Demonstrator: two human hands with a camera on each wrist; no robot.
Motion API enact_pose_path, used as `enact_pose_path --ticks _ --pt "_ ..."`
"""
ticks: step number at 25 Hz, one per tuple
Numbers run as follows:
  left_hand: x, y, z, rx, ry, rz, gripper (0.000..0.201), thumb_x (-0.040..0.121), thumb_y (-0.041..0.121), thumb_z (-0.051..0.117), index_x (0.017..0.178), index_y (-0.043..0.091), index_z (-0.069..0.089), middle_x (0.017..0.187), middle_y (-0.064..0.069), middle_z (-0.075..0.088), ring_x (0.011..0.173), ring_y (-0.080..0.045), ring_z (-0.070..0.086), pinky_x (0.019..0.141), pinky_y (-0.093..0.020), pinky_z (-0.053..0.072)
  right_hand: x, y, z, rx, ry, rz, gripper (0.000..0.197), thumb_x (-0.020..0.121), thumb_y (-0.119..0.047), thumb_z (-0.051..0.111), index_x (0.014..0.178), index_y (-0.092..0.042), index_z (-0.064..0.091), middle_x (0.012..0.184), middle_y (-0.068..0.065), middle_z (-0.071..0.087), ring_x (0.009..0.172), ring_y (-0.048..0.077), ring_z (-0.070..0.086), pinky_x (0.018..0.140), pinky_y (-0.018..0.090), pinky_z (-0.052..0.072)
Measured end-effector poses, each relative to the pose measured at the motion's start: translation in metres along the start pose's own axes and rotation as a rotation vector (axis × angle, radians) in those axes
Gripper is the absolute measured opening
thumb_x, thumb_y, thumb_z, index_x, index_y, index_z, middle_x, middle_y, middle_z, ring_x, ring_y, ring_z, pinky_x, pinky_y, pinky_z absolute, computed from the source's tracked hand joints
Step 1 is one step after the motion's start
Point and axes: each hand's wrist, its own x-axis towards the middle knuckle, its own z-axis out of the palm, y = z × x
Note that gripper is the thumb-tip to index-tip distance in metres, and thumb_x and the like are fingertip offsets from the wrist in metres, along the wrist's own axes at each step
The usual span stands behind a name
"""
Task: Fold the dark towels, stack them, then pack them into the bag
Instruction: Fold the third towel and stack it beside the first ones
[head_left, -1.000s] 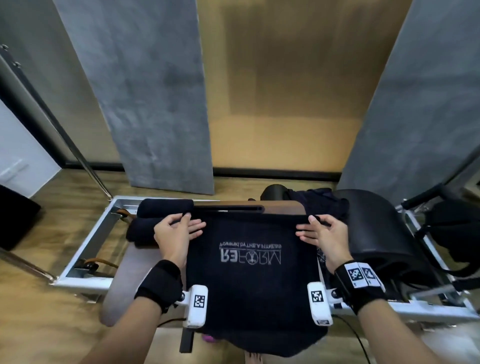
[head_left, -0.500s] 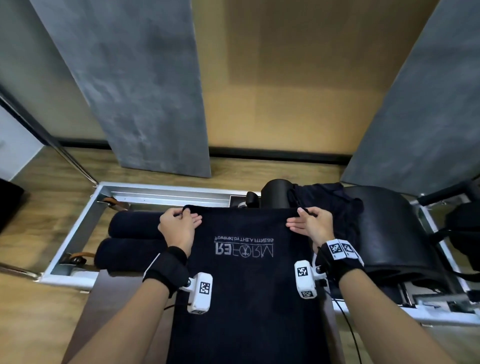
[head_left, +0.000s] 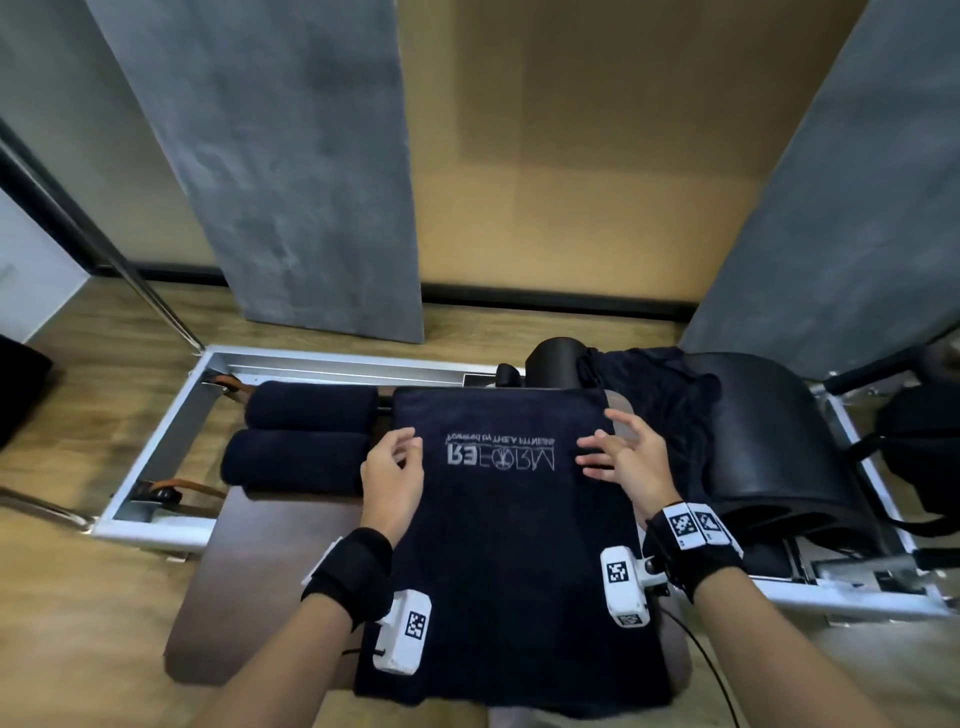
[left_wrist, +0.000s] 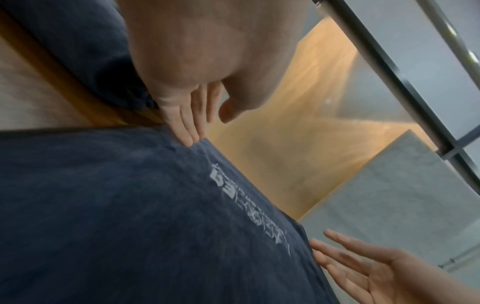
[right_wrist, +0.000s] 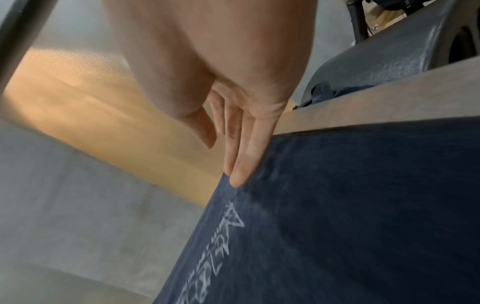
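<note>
A dark navy towel (head_left: 509, 545) with white lettering lies spread flat on a brown padded platform (head_left: 249, 582), its near end hanging over the edge. My left hand (head_left: 392, 462) rests at the towel's left edge, straight fingers (left_wrist: 187, 135) touching the cloth (left_wrist: 116, 216). My right hand (head_left: 618, 457) is spread over the towel's right edge, its fingertips (right_wrist: 239, 174) touching the fabric (right_wrist: 363, 216). Neither hand holds anything. Two rolled dark towels (head_left: 306, 441) lie side by side left of the spread one. A crumpled dark towel (head_left: 660, 400) sits at the back right. No bag is recognisable.
The platform sits in a white metal frame (head_left: 171, 447) on a wood floor. A black curved padded barrel (head_left: 774, 447) stands to the right. Grey panels (head_left: 291, 171) and a tan wall lie behind. A slanted metal pole (head_left: 130, 270) is at the left.
Both hands have let go of the towel's far corners and drawn back toward me, fingers now spread over the sides. The towel lies flat.
</note>
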Motion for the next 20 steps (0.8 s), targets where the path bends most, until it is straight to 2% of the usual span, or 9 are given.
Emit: enact_pose_path --ticks 3,5,6,9,11,13,15,17,20 --pt "-0.041 -0.018 -0.022 0.088 -0.065 0.058 0.008 0.101 0.017 0.067 0.100 0.019 0.074 0.097 0.000 0.076 0.095 -0.014 0.070 0.087 -0.030 0.057 -0.048 0.020 -0.007 -0.119 -0.036 0.034 0.023 0.104 -0.007 0.060 0.127 -0.008 0.060 0.094 0.024 0.076 0.075 0.037 0.072 0.066 0.041 0.063" --pt "-0.075 -0.030 -0.040 0.153 -0.104 0.092 0.013 0.098 0.016 0.071 0.088 0.024 0.075 0.088 0.005 0.076 0.087 -0.009 0.070 0.076 -0.021 0.052 -0.085 0.039 -0.017 -0.217 -0.048 0.042 0.017 0.103 -0.008 0.061 0.119 -0.005 0.064 0.086 0.021 0.076 0.066 0.031 0.072 0.060 0.037 0.060" --pt "-0.094 -0.037 -0.050 0.176 -0.122 0.105 0.015 0.096 0.015 0.073 0.085 0.025 0.075 0.086 0.006 0.076 0.085 -0.008 0.070 0.075 -0.018 0.050 -0.103 0.050 -0.024 -0.263 -0.039 0.041 0.014 0.102 -0.007 0.063 0.115 -0.003 0.065 0.079 0.019 0.075 0.059 0.027 0.069 0.055 0.034 0.058" --pt "-0.144 -0.060 -0.076 0.236 -0.153 0.147 0.010 0.092 0.015 0.078 0.085 0.020 0.075 0.084 0.003 0.073 0.083 -0.014 0.068 0.077 -0.027 0.054 -0.151 0.085 -0.050 -0.456 0.046 0.040 0.005 0.095 -0.004 0.071 0.099 -0.003 0.068 0.060 0.014 0.068 0.043 0.023 0.057 0.041 0.028 0.045" --pt "-0.167 -0.075 -0.088 0.340 -0.153 0.176 0.011 0.089 0.019 0.083 0.088 0.021 0.072 0.086 0.004 0.067 0.086 -0.018 0.063 0.079 -0.034 0.053 -0.174 0.102 -0.065 -0.599 0.107 0.044 0.011 0.089 -0.005 0.077 0.089 -0.008 0.067 0.053 0.010 0.065 0.037 0.019 0.052 0.038 0.026 0.041" --pt "-0.184 -0.083 -0.096 0.454 -0.164 0.179 0.016 0.088 0.025 0.084 0.093 0.024 0.069 0.090 0.008 0.059 0.091 -0.017 0.058 0.081 -0.036 0.051 -0.190 0.113 -0.071 -0.690 0.141 0.045 0.016 0.086 -0.007 0.081 0.086 -0.012 0.065 0.051 0.010 0.065 0.034 0.014 0.051 0.038 0.024 0.041" --pt "-0.192 -0.086 -0.099 0.520 -0.151 0.187 0.015 0.089 0.028 0.082 0.094 0.025 0.068 0.090 0.009 0.055 0.093 -0.017 0.056 0.083 -0.039 0.051 -0.199 0.118 -0.071 -0.746 0.156 0.032 0.018 0.085 -0.010 0.081 0.086 -0.015 0.063 0.052 0.009 0.066 0.038 0.016 0.057 0.044 0.026 0.045" --pt "-0.196 -0.085 -0.097 0.581 -0.148 0.222 0.012 0.092 0.025 0.079 0.086 0.025 0.068 0.086 0.010 0.053 0.095 -0.019 0.057 0.085 -0.042 0.050 -0.202 0.120 -0.069 -0.792 0.155 0.007 0.017 0.086 -0.012 0.080 0.081 -0.016 0.064 0.051 0.006 0.066 0.047 0.020 0.065 0.056 0.029 0.050" --pt "-0.195 -0.077 -0.094 0.614 -0.149 0.251 0.020 0.094 0.019 0.075 0.079 0.029 0.065 0.084 0.012 0.052 0.097 -0.020 0.059 0.087 -0.042 0.049 -0.203 0.114 -0.067 -0.800 0.130 0.001 0.018 0.087 -0.011 0.079 0.074 -0.013 0.067 0.052 0.005 0.067 0.048 0.017 0.066 0.058 0.026 0.049"
